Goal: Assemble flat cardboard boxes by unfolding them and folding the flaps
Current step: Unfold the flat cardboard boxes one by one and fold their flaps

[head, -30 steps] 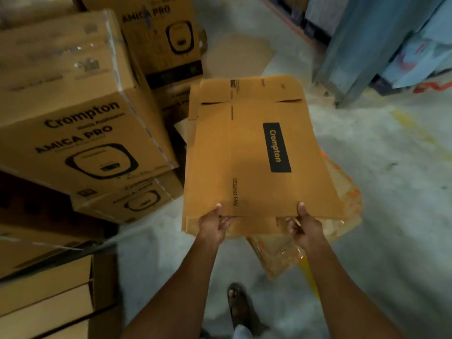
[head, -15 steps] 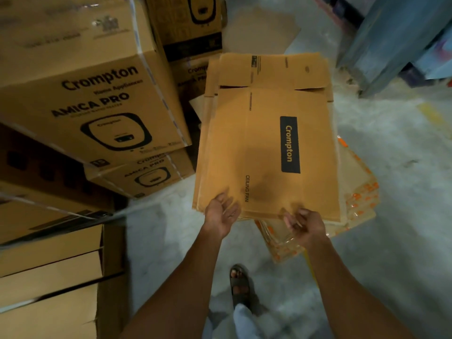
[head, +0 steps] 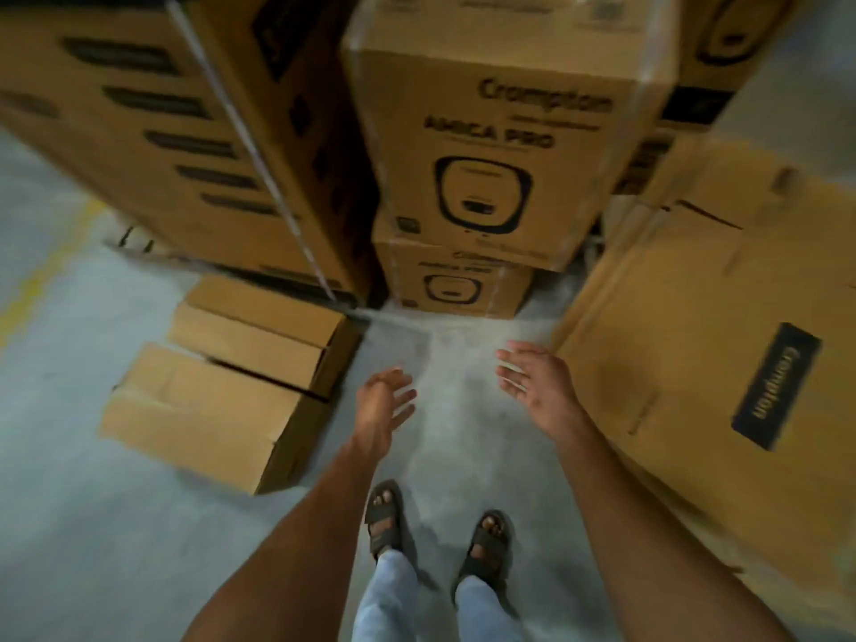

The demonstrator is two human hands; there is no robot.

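A stack of flat brown cardboard boxes (head: pixel 722 345) with a black Crompton label lies at the right of the head view. My right hand (head: pixel 537 382) hovers just left of its edge, fingers straight and spread, holding nothing. My left hand (head: pixel 384 403) hangs over the bare grey floor, fingers relaxed and empty. Neither hand touches the cardboard. The frame is blurred by motion.
Assembled plain boxes (head: pixel 222 386) lie on the floor at the left. Tall stacks of printed Amica Pro cartons (head: pixel 486 145) stand ahead, with a large taped carton (head: pixel 185 132) at the upper left. My sandalled feet (head: pixel 435 535) stand on grey concrete floor (head: pixel 92 525).
Both hands have let go of the flat box they held at its near edge. The view has swung left, so the flat stack now sits at the right.
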